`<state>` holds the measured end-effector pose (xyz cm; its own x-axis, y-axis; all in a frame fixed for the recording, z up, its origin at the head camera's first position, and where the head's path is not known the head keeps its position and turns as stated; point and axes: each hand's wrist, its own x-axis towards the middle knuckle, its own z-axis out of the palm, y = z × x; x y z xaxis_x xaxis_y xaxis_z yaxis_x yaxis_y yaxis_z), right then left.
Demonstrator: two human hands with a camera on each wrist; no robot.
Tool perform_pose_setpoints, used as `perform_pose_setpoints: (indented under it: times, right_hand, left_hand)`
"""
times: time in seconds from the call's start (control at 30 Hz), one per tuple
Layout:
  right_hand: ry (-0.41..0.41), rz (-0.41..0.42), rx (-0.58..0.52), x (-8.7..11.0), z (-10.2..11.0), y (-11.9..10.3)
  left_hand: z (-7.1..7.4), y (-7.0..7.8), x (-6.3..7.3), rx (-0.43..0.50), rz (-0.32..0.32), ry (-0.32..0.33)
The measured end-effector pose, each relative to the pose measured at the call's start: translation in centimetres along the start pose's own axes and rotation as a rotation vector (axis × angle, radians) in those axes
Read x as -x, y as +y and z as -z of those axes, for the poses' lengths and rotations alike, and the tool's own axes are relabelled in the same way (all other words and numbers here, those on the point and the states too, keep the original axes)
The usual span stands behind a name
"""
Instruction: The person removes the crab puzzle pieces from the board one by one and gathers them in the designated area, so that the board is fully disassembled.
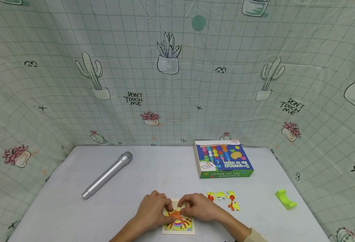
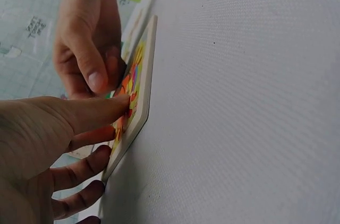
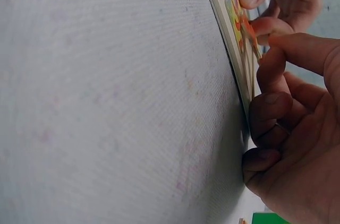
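Note:
A jigsaw board (image 1: pixel 178 232) with a pale rim and a bright animal picture lies flat on the table at the front. My left hand (image 1: pixel 153 210) is at its left side, the thumb (image 2: pixel 103 111) pressing on the picture and the other fingers stretched toward the far edge. From the right, my right hand (image 1: pixel 200 206) pinches an orange puzzle piece (image 3: pixel 254 37) between thumb and index finger. That piece is tilted up off the board, and the left index finger touches or nearly touches it. The remaining right fingers (image 3: pixel 270 108) are curled beside the board's edge.
Several loose puzzle pieces (image 1: pixel 232 205) lie right of the board. Behind them stands a colourful bead-set box (image 1: pixel 224 159). A silver microphone (image 1: pixel 107 175) lies at the left, and a lime-green curved block (image 1: pixel 285 199) at the right. Patterned cloth (image 1: pixel 177 90) hangs behind the white table (image 1: pixel 59 208).

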<state>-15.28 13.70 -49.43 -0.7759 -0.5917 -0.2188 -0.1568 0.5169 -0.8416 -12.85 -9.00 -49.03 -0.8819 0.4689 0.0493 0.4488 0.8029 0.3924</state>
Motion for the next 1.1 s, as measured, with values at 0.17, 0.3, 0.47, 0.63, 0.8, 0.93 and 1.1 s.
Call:
perform_pose_setpoints:
  times: [0.17, 0.3, 0.47, 0.63, 0.8, 0.93, 1.1]
  right_hand:
    - [0.005, -0.003, 0.0, 0.07, -0.08, -0.01]
    - [0.003, -0.008, -0.001, 0.08, -0.05, -0.04]
    - [-0.002, 0.005, -0.005, 0.13, -0.2, -0.11]
    - [0.025, 0.021, 0.023, 0.12, -0.3, -0.15]
    - [0.04, 0.028, 0.042, 0.05, -0.35, -0.02]
    - [0.039, 0.032, 0.038, 0.01, -0.34, 0.02]
    - [0.043, 0.036, 0.018, 0.03, -0.32, -0.11]
  left_hand:
    - [0.05, -0.04, 0.02, 0.001, -0.014, 0.002]
    - [0.03, -0.16, 0.04, 0.002, -0.018, 0.003]
    - [-0.06, -0.22, 0.1, 0.006, -0.014, -0.005]
    - [-0.15, -0.17, 0.15, -0.005, -0.019, -0.001]
    - [-0.03, -0.2, 0.14, -0.01, -0.03, -0.004]
    - [0.06, -0.2, 0.1, 0.001, -0.033, -0.01]
    - [0.12, -0.19, 0.1, -0.005, -0.038, -0.013]
